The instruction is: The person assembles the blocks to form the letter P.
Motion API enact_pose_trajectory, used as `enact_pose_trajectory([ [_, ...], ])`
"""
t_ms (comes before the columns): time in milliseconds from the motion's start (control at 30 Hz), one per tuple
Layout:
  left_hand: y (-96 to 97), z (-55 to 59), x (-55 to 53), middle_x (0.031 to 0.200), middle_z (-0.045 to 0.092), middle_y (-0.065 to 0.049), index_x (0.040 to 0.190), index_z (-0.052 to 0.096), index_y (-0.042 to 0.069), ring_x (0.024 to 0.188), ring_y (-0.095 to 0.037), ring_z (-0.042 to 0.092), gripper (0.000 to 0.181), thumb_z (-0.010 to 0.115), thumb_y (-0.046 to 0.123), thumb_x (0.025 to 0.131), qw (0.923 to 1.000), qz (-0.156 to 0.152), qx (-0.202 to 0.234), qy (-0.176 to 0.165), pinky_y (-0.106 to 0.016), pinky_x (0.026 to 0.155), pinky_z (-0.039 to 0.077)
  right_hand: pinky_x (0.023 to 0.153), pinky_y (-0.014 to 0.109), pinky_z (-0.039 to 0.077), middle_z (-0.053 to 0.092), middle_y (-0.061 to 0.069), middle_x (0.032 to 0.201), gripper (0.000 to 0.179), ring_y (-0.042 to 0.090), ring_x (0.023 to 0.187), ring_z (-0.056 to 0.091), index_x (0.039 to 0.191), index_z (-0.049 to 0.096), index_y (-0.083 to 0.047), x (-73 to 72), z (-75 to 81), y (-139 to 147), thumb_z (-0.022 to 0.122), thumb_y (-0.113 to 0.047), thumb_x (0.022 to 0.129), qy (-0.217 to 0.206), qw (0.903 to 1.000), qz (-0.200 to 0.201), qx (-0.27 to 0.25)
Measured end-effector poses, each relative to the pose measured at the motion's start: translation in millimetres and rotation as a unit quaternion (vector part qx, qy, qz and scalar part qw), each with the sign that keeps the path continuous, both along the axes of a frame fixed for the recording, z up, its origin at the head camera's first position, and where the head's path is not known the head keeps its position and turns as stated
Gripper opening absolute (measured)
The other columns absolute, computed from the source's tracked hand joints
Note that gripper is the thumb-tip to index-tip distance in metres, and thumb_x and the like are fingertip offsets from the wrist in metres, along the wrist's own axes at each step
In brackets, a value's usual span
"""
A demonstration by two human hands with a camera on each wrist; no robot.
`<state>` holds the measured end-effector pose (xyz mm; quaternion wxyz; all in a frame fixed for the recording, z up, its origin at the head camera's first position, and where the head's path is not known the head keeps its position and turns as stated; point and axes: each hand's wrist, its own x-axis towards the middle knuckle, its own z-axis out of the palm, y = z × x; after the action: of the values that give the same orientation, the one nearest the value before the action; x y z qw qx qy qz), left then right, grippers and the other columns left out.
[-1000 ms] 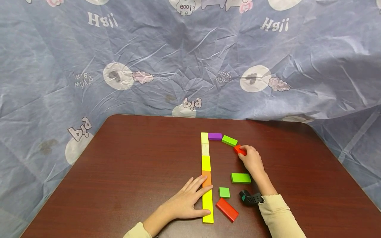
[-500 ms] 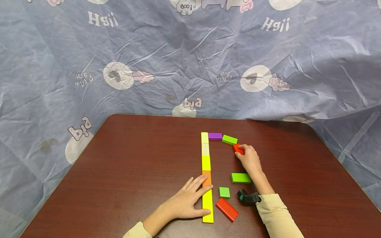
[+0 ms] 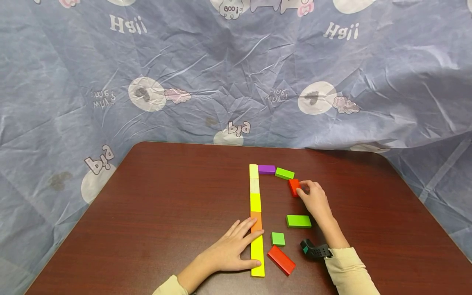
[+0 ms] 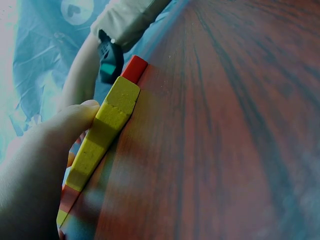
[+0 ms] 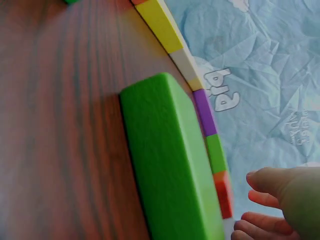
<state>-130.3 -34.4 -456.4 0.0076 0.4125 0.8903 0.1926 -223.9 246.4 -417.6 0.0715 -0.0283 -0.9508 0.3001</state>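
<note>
On the table a straight row of blocks runs away from me: a long yellow block point(image 3: 257, 250) nearest, then an orange block point(image 3: 256, 221), another yellow block point(image 3: 255, 202) and pale blocks point(image 3: 254, 185). My left hand point(image 3: 230, 248) rests on the near end of this row with its fingers spread. From the far end a purple block point(image 3: 266, 169), a lime green block point(image 3: 284, 173) and a red block point(image 3: 294, 187) curve right and toward me. My right hand point(image 3: 315, 201) is just right of that red block, fingers loosely bent; the right wrist view shows a gap between them.
Inside the curve lie a larger green block point(image 3: 298, 221), a small green square block point(image 3: 278, 239) and a tilted red block point(image 3: 281, 260). A black wrist strap point(image 3: 315, 250) is on the right arm. A printed blue cloth point(image 3: 236, 82) hangs behind the table.
The red block at the curve's end has turned to point more toward me and shifted slightly left. My right hand has let go of it and drawn right. The left hand has not moved.
</note>
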Motion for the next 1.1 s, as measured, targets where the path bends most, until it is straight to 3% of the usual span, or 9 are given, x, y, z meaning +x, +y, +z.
enact_pose_trajectory([
  [167,-0.4,0.1,0.5,0.153,0.015,-0.005,0.142,0.028,0.024,0.140,-0.020,0.017,0.069,0.040,0.062,0.086,1.0000,-0.001,0.002,0.001,-0.044,0.114,0.018,0.088,0.054,0.043,0.052,0.023,0.116,0.034,0.038,0.105,0.051,0.118,0.055,-0.001,16.9,3.8,7.7,0.056,-0.018,0.088,0.008,0.9980,0.059,0.024],
  [367,-0.8,-0.2,0.4,0.153,0.015,-0.005,0.142,0.028,0.024,0.141,-0.020,0.017,0.069,0.040,0.062,0.086,1.0000,-0.002,0.003,0.003,-0.044,0.114,0.019,0.092,0.055,0.041,0.056,0.017,0.116,0.031,0.036,0.111,0.050,0.116,0.058,-0.006,39.4,1.3,13.0,0.059,-0.018,0.087,-0.006,0.9883,0.149,0.032],
  [633,-0.5,-0.1,-0.2,0.153,0.015,-0.005,0.143,0.028,0.025,0.141,-0.020,0.016,0.069,0.040,0.062,0.086,1.0000,-0.003,0.002,-0.005,-0.045,0.114,0.018,0.084,0.029,0.046,0.057,-0.002,0.111,0.036,0.014,0.098,0.052,0.112,0.059,-0.019,62.6,-5.9,16.0,0.066,-0.033,0.081,-0.029,0.9712,0.235,0.026],
  [733,-0.5,-0.4,0.0,0.153,0.015,-0.004,0.143,0.028,0.025,0.141,-0.020,0.016,0.069,0.039,0.063,0.086,1.0000,-0.002,0.002,-0.005,-0.045,0.114,0.018,0.084,0.028,0.045,0.056,-0.004,0.113,0.038,0.012,0.100,0.051,0.115,0.058,-0.021,65.7,-5.8,16.3,0.069,-0.029,0.079,-0.031,0.9681,0.245,0.039],
  [900,-0.7,-0.5,0.2,0.153,0.015,-0.005,0.142,0.028,0.024,0.140,-0.020,0.017,0.069,0.039,0.063,0.086,1.0000,-0.002,0.002,0.000,-0.045,0.114,0.019,0.089,0.037,0.046,0.058,-0.004,0.114,0.037,0.017,0.104,0.052,0.116,0.057,-0.019,64.8,-5.9,15.4,0.066,-0.014,0.080,-0.027,0.9668,0.245,0.067],
  [1100,-0.7,-0.7,-0.3,0.153,0.016,-0.005,0.142,0.028,0.025,0.140,-0.020,0.018,0.069,0.040,0.062,0.086,1.0000,-0.003,0.002,0.003,-0.044,0.114,0.019,0.085,0.041,0.047,0.060,0.002,0.110,0.036,0.019,0.099,0.055,0.114,0.059,-0.014,58.3,-8.4,13.7,0.067,-0.012,0.080,0.008,0.9781,0.194,0.075],
])
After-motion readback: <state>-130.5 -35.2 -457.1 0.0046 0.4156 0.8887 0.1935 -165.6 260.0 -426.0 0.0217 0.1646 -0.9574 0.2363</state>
